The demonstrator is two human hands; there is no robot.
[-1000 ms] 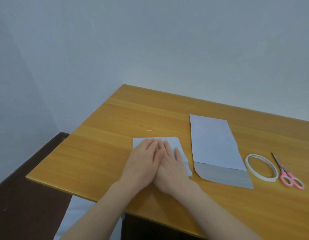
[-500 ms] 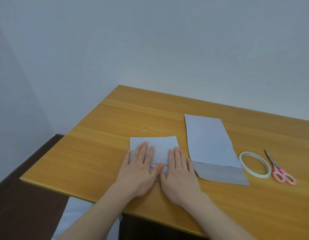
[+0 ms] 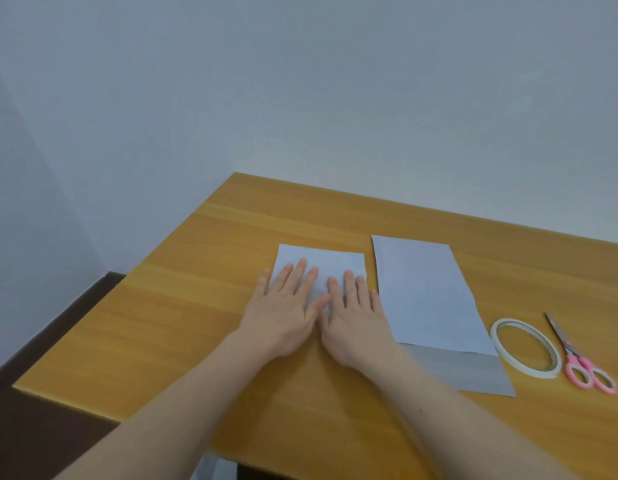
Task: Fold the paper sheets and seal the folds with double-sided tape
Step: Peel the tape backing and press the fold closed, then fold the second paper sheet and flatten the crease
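Plain room, wooden desk (image 3: 231, 341), bare grey wall (image 3: 300, 98)

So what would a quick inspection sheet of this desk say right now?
Surface: wooden table, set into a corner.
Job's things: small folded sheet under both palms; larger sheet beside it, its near end folded up over a grey strip; tape roll lying flat, untouched.
Clutter: pink-handled scissors beside the roll.
Hands: left hand and right hand flat, fingers straight, pressing the small sheet.
Cables: nothing seen.
Surroundings: plain pale wall; dark floor on the left.
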